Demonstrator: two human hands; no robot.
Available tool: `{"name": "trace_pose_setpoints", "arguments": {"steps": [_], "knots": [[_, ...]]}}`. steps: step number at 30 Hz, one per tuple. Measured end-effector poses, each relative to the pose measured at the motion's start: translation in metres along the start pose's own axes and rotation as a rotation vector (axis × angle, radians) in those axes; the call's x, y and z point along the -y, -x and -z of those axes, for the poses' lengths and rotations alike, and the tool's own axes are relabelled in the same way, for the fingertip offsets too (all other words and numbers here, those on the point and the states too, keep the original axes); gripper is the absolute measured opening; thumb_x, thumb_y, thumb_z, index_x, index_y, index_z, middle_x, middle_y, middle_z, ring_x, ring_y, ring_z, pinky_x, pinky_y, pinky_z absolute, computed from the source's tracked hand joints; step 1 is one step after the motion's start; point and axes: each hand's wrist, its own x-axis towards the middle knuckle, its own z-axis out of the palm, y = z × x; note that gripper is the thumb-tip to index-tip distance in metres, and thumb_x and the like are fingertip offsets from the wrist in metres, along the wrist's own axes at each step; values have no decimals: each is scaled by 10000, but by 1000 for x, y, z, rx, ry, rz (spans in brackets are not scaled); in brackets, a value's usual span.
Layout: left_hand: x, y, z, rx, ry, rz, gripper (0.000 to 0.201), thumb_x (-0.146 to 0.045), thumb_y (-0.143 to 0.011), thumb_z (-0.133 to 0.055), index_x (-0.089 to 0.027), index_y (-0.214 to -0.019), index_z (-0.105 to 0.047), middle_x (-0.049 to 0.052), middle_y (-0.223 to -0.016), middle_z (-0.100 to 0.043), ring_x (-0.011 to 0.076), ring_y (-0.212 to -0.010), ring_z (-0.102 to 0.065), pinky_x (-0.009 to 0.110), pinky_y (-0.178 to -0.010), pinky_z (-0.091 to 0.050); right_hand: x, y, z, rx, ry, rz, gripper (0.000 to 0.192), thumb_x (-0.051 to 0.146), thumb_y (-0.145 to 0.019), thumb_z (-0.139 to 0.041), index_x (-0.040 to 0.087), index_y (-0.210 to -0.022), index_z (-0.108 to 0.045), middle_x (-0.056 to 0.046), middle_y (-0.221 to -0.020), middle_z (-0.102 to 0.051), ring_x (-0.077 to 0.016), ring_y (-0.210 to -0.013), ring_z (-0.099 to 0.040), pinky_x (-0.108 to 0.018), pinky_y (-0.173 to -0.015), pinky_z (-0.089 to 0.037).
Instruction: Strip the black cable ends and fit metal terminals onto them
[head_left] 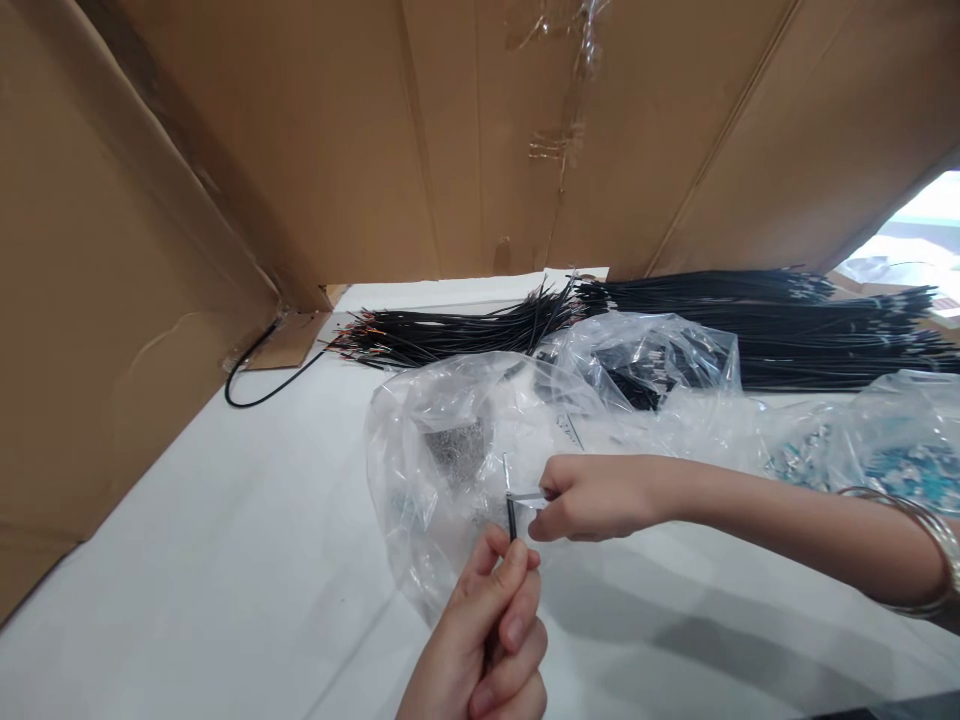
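Note:
My left hand is closed, pinching a short length of black cable that points up and away from me. A thin, pale, silvery end sticks out of the cable's black jacket. From the right comes my right hand, closed around metal tweezers. Their tips meet the cable where the black jacket stops. The rest of the cable below my left fingers is hidden. Behind both hands lies a clear plastic bag with a mass of small grey pieces in it, too fine to make out.
Bundles of black cables lie along the back, with more cables at the right. Clear bags at right hold small blue-green pieces. Cardboard walls enclose the white table at the back and left. One cable loops out at left.

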Motion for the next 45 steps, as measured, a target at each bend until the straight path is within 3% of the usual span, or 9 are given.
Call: {"name": "trace_pose_setpoints", "arguments": {"steps": [4,8,12,19,25,32,38,45], "knots": [[0,-1,1,-8,26,6,366,-329,-591,-900,-176,-692,-584,-105,-449,-478,-22,-272,-154,79,-238,-130,3,0,0,56,-71,-61,299,175,-740,-504,200,-495,-334,101,-410,-286,-50,-366,-209,-220,-363,-153],[0,-1,3,-15,44,3,323,-309,-610,-892,-176,-693,-610,-98,-450,-491,-19,-271,-163,78,-235,-150,3,-2,3,191,-147,-87,372,169,-743,-502,214,-487,-235,119,-412,-200,-40,-387,-125,-229,-387,-85],[0,1,4,-9,58,-1,317,-294,-595,-900,-171,-693,-625,-95,-451,-493,-17,-273,-170,77,-228,-154,1,-5,6,289,-177,-81,395,194,-764,-516,217,-493,-230,123,-418,-195,-41,-402,-107,-237,-407,-64],[0,3,2,-70,72,16,370,-305,-519,-933,-147,-638,-620,-96,-434,-476,-22,-253,-195,84,-211,-157,3,-4,1,153,-115,-92,389,178,-769,-517,210,-492,-246,115,-416,-198,-44,-390,-129,-237,-391,-85],[10,-2,6,-127,130,-44,455,-330,-488,-945,-171,-742,-603,-120,-450,-460,-21,-237,-223,82,-204,-150,2,-4,-2,108,-97,-104,391,215,-767,-498,218,-500,-212,104,-435,-173,-58,-405,-125,-243,-393,-102],[8,1,1,-150,74,-40,582,-342,-423,-962,-209,-684,-459,-125,-439,-468,-16,-236,-208,91,-216,-119,6,0,-1,-231,180,-42,252,273,-739,-565,192,-557,-410,64,-510,-364,-80,-463,-313,-252,-426,-200],[10,3,0,-123,-25,-42,637,-413,-445,-942,-221,-671,-378,-128,-437,-469,-20,-253,-166,94,-237,-103,8,2,1,-81,260,-26,237,276,-729,-514,203,-548,-380,69,-482,-345,-81,-432,-294,-250,-406,-204],[8,6,0,-119,-92,-46,652,-445,-465,-929,-235,-700,-358,-134,-428,-462,-22,-260,-139,94,-255,-80,11,4,1,42,104,-105,265,206,-715,-515,201,-508,-349,81,-434,-309,-62,-396,-241,-237,-388,-175]]}}
